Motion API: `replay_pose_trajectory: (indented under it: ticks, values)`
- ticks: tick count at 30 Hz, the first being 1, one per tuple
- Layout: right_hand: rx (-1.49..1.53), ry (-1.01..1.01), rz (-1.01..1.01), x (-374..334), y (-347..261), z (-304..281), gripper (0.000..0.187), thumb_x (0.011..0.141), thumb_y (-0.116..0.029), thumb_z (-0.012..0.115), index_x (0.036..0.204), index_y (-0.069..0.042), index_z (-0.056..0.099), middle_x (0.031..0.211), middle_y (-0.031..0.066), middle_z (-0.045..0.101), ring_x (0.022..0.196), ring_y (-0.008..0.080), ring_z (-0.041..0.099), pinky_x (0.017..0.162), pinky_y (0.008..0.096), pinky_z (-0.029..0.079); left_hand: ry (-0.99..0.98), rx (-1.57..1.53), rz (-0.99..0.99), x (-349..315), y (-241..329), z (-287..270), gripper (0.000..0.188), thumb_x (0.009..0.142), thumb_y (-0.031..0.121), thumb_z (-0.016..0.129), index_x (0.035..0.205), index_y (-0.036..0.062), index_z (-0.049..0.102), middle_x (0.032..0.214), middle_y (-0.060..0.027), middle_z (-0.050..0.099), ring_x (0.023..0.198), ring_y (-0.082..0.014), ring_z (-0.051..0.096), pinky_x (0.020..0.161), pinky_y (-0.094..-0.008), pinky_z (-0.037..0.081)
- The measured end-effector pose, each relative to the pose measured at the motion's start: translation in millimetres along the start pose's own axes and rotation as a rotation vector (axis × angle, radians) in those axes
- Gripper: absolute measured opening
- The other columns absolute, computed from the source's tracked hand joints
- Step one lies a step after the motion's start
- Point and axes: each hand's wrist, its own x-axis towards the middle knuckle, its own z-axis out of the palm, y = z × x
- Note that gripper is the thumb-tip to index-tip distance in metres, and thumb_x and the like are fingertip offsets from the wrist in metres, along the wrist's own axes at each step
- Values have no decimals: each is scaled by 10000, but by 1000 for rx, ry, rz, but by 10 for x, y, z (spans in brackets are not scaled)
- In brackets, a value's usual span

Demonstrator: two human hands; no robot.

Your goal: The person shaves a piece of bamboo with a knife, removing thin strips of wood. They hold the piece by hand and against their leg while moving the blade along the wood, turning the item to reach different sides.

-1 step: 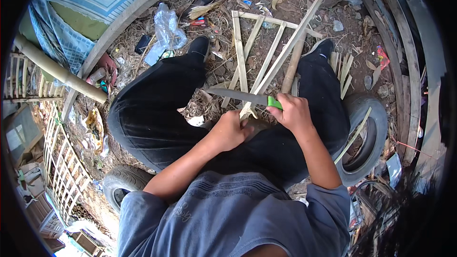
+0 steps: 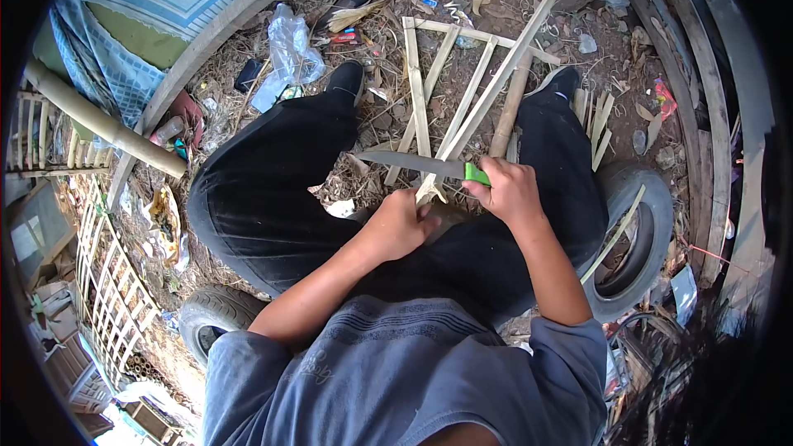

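Observation:
My right hand point(image 2: 510, 192) is closed around the green handle of a knife point(image 2: 413, 163). Its long grey blade points left and lies across a pale bamboo strip point(image 2: 499, 87). The near end of that strip is in my left hand point(image 2: 396, 225), whose fingers are wrapped round it. A ragged, peeled sliver sticks out of the strip just below the blade. From there the strip slants away to the upper right. Beyond the knife, several thinner bamboo strips point(image 2: 415, 87) lie on the ground between my feet, some crossing. A thicker bamboo stick point(image 2: 510, 107) lies beside them.
Tyres stand on both sides, one at the right point(image 2: 648, 223) with a strip leaning on it, another at the left point(image 2: 216, 314). Plastic bags point(image 2: 293, 45) and leaves litter the dirt. A bamboo lattice point(image 2: 116, 297) and a pole point(image 2: 107, 120) are at the left; planks point(image 2: 702, 107) stand right.

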Motion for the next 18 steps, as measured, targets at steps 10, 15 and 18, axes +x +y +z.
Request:
replay_pose_trajectory:
  ticks: [10,15,18]
  values:
    - [-383,230,763,213,1500,-1065,592,949,-544,357,950,-36,660,827,264,637,848,464,593,744,537,461,-227,-148,-167,-371,-384,-9,297,775,123,706,694,71,424,586,48,383,576,-77,367,537,-290,339]
    - [10,80,412,137,351,-652,425,914,-423,535,777,-25,591,589,206,570,616,435,585,564,489,460,-128,-333,-427,-229,25,-334,195,811,179,701,834,38,567,614,58,448,524,-73,394,478,-271,341]
    - [146,-74,103,44,-236,-291,429,867,-448,603,722,-46,573,629,179,606,589,382,611,537,457,483,-139,-323,-439,-150,59,-276,239,867,238,661,906,13,591,666,22,522,560,-88,456,519,-264,391]
